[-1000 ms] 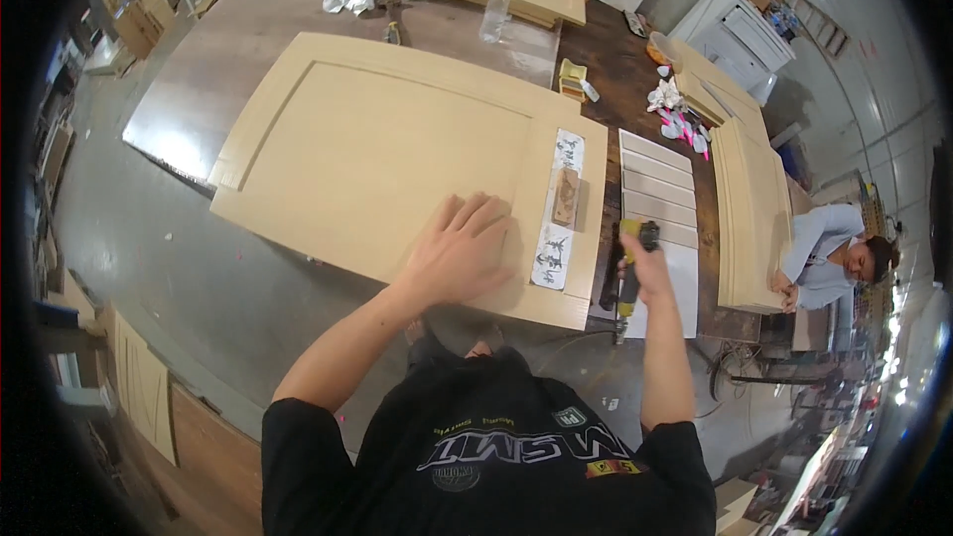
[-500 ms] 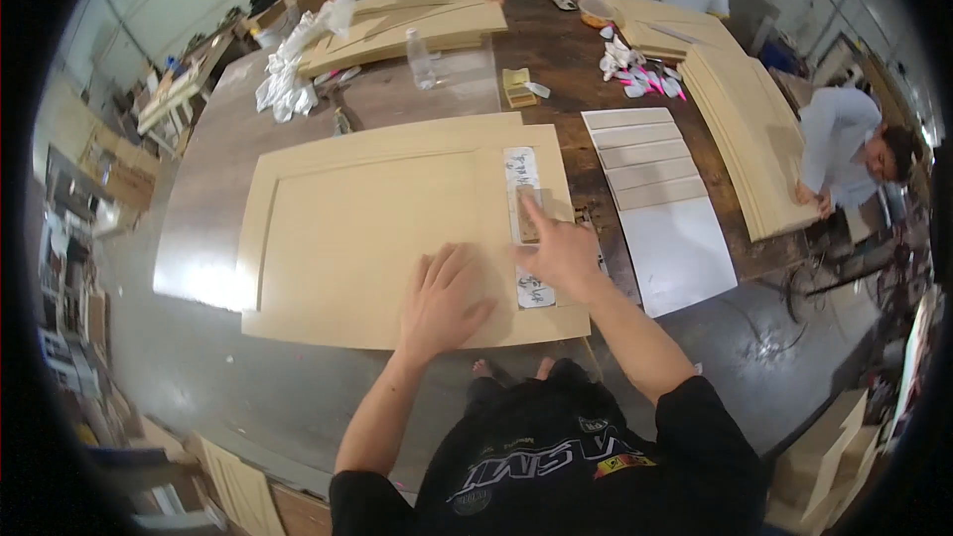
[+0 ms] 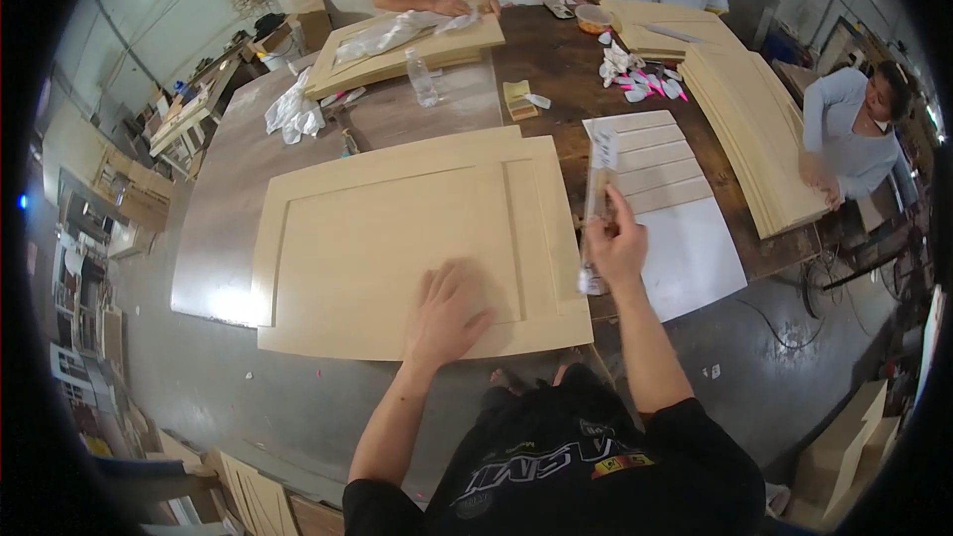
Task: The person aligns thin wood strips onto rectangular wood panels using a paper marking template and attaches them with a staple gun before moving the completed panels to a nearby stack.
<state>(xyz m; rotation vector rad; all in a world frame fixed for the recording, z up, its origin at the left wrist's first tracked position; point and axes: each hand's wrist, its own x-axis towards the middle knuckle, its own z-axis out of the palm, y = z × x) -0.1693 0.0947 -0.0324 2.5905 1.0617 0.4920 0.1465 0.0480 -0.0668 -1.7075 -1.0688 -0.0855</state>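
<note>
A pale wooden cabinet door panel (image 3: 387,248) with a recessed middle lies on the table in front of me. My left hand (image 3: 447,318) rests on its near part, fingers stretched out and slightly blurred. Just past the panel's right edge, my right hand (image 3: 619,243) grips a flat, handwritten white template strip (image 3: 604,147) by its middle, where a small brown wooden block shows. The strip is turned nearly on edge. Under and beside that hand lies a white board (image 3: 685,263), with several pale wooden slats (image 3: 650,164) across its far half.
A clear bottle (image 3: 421,79), a yellow box (image 3: 519,99) and pink-tipped white pieces (image 3: 655,87) stand farther back. Panels are stacked at the right (image 3: 740,129) and far left (image 3: 397,45), each with a co-worker beside it. A tool (image 3: 347,139) lies behind my panel.
My right hand has lifted the template strip off the panel and carried it right, tilting it. My left hand stays on the panel. The far co-worker's plastic film now lies across their panel.
</note>
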